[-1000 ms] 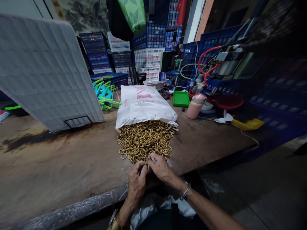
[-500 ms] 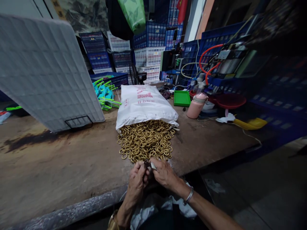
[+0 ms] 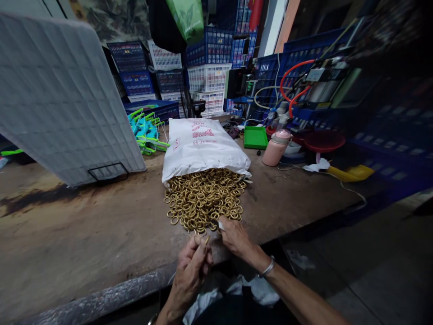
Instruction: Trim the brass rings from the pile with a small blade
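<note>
Gold-coloured rings (image 3: 199,198) lie in a heap spilling from the mouth of a white printed sack (image 3: 206,144). My left hand (image 3: 192,264) is closed in front of the heap, near the table edge, with one gold ring (image 3: 207,240) pinched upright between thumb and fingertips. To its right, my right hand (image 3: 237,237) is closed round a small tool (image 3: 221,225) with a pale part showing at the fingers. A dark tip seems to point from it towards the nearest rings; its exact kind is hard to make out. The two hands are apart.
A tall quilted pale panel (image 3: 77,104) stands at left on a wire stand. Green and turquoise plastic pieces (image 3: 147,131) lie behind it. At right are a pink bottle (image 3: 275,149), a green tray (image 3: 255,137), a yellow scoop (image 3: 352,173) and a machine with red hoses (image 3: 320,85).
My hands have moved apart. The right one has shifted slightly right and up with the tool, towards the heap; the left has dropped a little, and a ring now shows in its fingertips.
</note>
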`<action>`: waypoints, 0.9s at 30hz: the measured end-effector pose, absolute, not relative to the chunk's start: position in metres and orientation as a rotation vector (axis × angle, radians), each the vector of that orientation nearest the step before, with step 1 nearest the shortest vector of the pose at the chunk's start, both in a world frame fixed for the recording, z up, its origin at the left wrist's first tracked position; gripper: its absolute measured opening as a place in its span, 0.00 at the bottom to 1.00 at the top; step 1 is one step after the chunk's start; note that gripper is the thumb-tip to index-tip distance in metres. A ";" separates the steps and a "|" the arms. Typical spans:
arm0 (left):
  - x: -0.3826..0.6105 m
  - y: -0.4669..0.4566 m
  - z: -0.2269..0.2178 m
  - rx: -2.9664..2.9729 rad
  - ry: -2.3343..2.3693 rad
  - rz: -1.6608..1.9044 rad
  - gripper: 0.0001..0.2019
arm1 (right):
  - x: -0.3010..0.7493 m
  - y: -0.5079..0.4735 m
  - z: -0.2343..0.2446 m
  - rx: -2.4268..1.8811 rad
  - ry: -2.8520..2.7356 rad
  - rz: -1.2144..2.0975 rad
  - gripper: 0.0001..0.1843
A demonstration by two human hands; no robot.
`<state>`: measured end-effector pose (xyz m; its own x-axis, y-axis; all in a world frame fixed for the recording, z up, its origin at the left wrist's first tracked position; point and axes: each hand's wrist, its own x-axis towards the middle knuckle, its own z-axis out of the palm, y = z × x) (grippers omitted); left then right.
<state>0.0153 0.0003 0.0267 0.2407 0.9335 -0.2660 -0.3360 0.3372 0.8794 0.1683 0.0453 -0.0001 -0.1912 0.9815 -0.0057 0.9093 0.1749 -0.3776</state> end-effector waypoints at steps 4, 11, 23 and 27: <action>0.013 0.003 0.029 0.624 0.851 1.050 0.14 | 0.172 0.054 -0.001 -1.873 -2.098 0.334 0.08; 0.007 0.010 0.009 0.488 0.776 1.090 0.11 | 0.164 0.055 0.003 -1.834 -2.202 0.359 0.08; 0.006 0.021 -0.001 0.304 0.830 1.062 0.09 | 0.168 0.058 -0.002 -1.763 -2.052 0.437 0.07; 0.018 0.021 -0.001 0.532 0.905 1.128 0.13 | 0.164 0.059 0.000 -1.624 -1.714 0.748 0.04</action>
<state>0.0178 0.0212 -0.0013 0.1457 0.9284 -0.3418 -0.5352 0.3645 0.7620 0.1642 0.0591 -0.0001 -0.0189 0.9971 0.0734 0.6245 0.0691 -0.7780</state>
